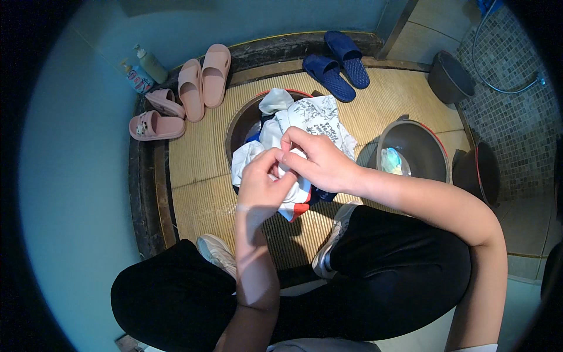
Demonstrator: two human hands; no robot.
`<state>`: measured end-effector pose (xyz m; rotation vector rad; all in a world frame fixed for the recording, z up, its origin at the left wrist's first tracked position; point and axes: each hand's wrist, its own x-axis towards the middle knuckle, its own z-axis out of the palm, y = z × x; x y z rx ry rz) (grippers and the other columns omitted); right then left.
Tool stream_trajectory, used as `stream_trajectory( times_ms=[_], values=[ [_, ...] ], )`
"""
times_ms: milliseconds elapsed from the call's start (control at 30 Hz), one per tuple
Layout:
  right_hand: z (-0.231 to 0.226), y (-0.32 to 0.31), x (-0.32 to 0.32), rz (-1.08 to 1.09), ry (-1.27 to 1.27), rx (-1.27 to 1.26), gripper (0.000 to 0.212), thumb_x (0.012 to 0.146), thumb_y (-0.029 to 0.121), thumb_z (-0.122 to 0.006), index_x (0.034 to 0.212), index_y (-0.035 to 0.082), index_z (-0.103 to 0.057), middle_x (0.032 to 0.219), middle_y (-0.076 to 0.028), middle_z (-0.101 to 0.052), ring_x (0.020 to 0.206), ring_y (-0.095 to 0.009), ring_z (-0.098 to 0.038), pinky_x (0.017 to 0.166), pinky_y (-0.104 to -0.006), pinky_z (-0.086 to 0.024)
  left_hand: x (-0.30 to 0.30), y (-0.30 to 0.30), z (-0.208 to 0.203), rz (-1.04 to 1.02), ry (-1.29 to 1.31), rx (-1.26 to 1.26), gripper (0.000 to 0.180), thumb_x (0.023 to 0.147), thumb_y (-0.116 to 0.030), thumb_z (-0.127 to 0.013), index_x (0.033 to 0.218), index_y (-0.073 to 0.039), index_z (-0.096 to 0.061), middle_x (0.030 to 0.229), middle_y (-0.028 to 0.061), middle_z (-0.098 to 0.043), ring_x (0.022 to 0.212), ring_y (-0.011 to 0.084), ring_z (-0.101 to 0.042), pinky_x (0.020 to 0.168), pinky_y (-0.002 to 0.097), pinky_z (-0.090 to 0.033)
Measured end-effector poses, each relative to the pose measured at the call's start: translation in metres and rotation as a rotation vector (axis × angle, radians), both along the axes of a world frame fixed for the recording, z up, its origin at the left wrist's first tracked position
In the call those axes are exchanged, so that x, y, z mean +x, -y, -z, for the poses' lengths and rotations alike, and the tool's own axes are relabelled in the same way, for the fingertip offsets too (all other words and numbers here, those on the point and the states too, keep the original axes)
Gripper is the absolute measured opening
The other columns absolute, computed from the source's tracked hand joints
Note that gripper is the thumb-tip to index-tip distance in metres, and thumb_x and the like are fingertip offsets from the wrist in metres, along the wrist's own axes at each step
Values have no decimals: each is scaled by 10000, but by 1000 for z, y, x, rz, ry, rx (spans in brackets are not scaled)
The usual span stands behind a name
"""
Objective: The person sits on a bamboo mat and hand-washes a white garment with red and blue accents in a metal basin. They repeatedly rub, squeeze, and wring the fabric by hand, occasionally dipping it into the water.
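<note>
Over a dark round basin heaped with clothes, both my hands meet with bent fingers, closed on white cloth. My left hand pinches it from the left. My right hand grips it from the right, fingertips touching the left hand's. The piece of white cloth shows between my fingers; which garment it belongs to is partly hidden. Behind my hands, a white garment with dark print drapes over the basin's far right rim. A red-and-white cloth edge hangs toward me, beside dark blue fabric.
To the right stands a bucket with a clear bag holding something blue-green. Two more dark buckets stand along the tiled wall. Pink slippers and blue slippers line the far edge. Pump bottles stand in the corner.
</note>
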<state>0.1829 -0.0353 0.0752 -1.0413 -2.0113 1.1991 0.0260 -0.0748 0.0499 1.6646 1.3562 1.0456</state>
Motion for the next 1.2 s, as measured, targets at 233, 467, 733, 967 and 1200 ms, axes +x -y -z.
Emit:
stream_trajectory(
  times_ms=[233,467,733,967,1200],
  values=[
    [9,-11,14,-157,134,334,364,795,315,-584,935,-20,-580,821,-165,-579,823,-329,-563,754,-397,-440,-16,3,-22,-164,918,98,82,729,13,-569,765,-29,-508,858,53,-520,770,112,-507,692,223,-405],
    [-7,-27,16,68,12,-133,268,750,161,-697,938,-24,-654,835,-74,-658,811,-160,-622,767,-290,-483,-22,1,-17,-128,1319,-10,101,808,-65,-516,903,-37,-495,973,125,-573,919,219,-592,838,343,-492],
    [-37,-4,-6,46,-130,336,435,640,-32,-605,1031,62,-437,828,-90,-542,754,-237,-605,690,-317,-488,-16,-9,13,46,1627,-422,358,968,-202,-391,1263,-9,-457,1132,148,-600,1023,275,-600,912,416,-485],
    [-17,23,-22,-394,55,898,231,682,202,-671,848,72,-576,659,-59,-467,475,-205,-525,418,-319,-450,23,-4,8,193,1722,-383,386,900,-428,-374,814,-58,-443,649,27,-367,603,133,-340,580,249,-312],
    [-13,16,-22,-357,289,1082,169,757,200,-595,698,44,-565,599,-100,-536,469,-250,-564,409,-352,-454,40,13,-8,-228,1373,-319,315,963,-305,-373,773,-85,-497,737,33,-508,708,123,-486,652,265,-407]
  ],
)
